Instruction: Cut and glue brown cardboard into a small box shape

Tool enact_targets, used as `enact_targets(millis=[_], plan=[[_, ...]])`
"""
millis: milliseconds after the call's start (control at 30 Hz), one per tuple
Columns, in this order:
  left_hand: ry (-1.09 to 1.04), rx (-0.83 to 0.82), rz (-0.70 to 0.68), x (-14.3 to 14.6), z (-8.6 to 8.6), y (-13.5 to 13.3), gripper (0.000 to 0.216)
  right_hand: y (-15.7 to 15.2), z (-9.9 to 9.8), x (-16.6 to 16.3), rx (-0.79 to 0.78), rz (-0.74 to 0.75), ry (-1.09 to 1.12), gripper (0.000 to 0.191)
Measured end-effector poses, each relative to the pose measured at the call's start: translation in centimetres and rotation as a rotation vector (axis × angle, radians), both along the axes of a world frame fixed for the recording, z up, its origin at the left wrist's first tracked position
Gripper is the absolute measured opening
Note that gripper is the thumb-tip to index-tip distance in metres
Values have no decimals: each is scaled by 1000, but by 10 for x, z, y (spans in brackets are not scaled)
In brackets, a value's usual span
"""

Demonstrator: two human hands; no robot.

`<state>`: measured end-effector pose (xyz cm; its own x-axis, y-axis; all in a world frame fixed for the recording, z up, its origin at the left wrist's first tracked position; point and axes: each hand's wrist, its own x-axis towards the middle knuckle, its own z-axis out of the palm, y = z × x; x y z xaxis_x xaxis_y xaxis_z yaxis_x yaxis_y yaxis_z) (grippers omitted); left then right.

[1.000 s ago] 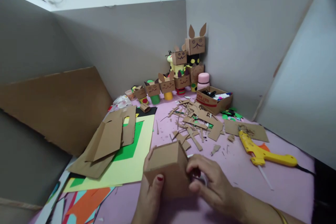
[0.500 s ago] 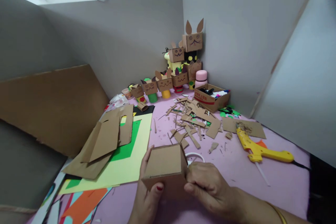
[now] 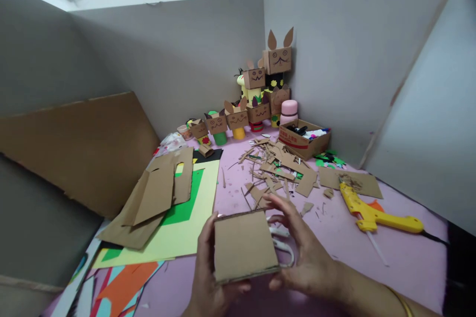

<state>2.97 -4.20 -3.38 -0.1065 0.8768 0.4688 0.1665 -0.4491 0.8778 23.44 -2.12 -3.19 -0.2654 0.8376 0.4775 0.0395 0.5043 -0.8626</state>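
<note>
A small brown cardboard box (image 3: 243, 245) is held low in front of me, one flat square face turned up toward me. My left hand (image 3: 208, 262) grips its left side, the thumb along the lower edge. Around the right side curves my right hand (image 3: 301, 250), index finger by the far corner and thumb by the near one. White loops like scissor handles (image 3: 289, 252) show between the box and my right fingers; whether they are held or lie on the table I cannot tell. The box's underside is hidden.
Cardboard scraps (image 3: 286, 163) lie beyond my hands. On the right rests a yellow glue gun (image 3: 379, 218). Cardboard sheets (image 3: 156, 193) and coloured paper (image 3: 126, 287) cover the left. Cardboard animal figures (image 3: 238, 119), a pink bottle (image 3: 289, 110) and an open box (image 3: 308, 146) stand behind.
The cardboard box has turned so its upper face shows more squarely. My right hand has gone from closed fingers at the box's side to a wider hold around its right edge.
</note>
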Motion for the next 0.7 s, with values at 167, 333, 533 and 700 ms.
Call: enact_targets(millis=[167,333,533,700], plan=[[-16,-43,-93,-1,-2,-1,94,3,1,3,64,91,-116,88],[116,23,-98,-3,3,0,92,5,4,5,206,112,-200,80],[293,451,39,-10,11,16,69,10,4,3,236,15,-276,71],[404,622,215,-19,18,24,59,20,7,5,81,-84,-613,41]])
